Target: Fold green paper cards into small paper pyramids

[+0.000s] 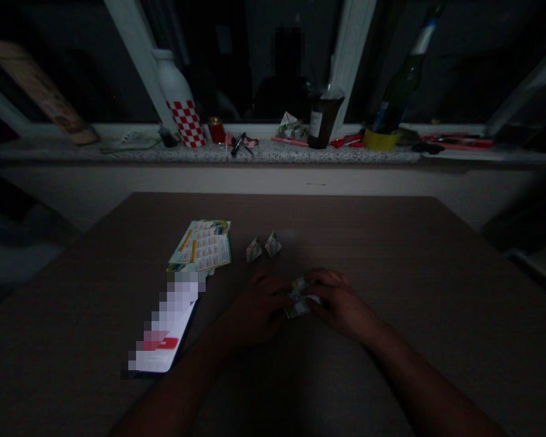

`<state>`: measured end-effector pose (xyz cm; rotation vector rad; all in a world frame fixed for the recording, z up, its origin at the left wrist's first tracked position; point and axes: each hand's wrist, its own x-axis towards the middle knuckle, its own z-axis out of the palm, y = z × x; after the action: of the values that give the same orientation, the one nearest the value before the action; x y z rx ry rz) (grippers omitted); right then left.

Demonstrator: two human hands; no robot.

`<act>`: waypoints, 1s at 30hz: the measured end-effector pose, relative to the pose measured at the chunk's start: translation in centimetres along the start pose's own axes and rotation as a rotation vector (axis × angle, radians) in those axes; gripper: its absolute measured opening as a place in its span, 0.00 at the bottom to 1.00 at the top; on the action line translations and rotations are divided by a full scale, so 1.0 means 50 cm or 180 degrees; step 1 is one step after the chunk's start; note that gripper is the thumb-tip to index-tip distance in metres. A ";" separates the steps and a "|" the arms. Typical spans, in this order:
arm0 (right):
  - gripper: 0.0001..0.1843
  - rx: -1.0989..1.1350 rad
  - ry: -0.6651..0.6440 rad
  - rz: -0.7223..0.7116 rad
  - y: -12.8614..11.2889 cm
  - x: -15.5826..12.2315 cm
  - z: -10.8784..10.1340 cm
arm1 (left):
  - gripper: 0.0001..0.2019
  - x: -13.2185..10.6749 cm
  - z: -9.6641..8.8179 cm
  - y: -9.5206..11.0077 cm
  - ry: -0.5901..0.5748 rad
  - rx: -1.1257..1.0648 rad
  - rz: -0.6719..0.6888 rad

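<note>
The scene is dim. Both hands meet at the middle of a brown table [391, 255]. My left hand [257, 306] and my right hand [339, 300] both pinch a small folded piece of printed paper [298, 298] that lies on the table between them. Fingers of both hands are curled onto the paper. Just beyond the hands lie two small folded paper shapes [264, 246], side by side. To the left sits a stack of printed paper sheets [202, 246].
A white leaflet with a red mark [164, 340] lies left of my left forearm. On the windowsill [118, 150] behind the table stand a red-and-white chequered bottle [182, 100], a small red can [216, 130], a dark jar [322, 118], a green bottle on yellow tape [398, 91] and red tools [459, 143].
</note>
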<state>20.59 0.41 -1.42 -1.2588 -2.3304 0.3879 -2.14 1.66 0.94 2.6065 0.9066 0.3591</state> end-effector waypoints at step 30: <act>0.11 0.0203 0.0015 0.0478 0.006 0.011 0.014 | 0.10 0.054 0.041 0.018 0.0135 0.0797 -0.0926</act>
<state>20.19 1.02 -2.02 -1.4064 -2.2085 0.5041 1.11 2.24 -0.22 2.6375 1.4046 0.2353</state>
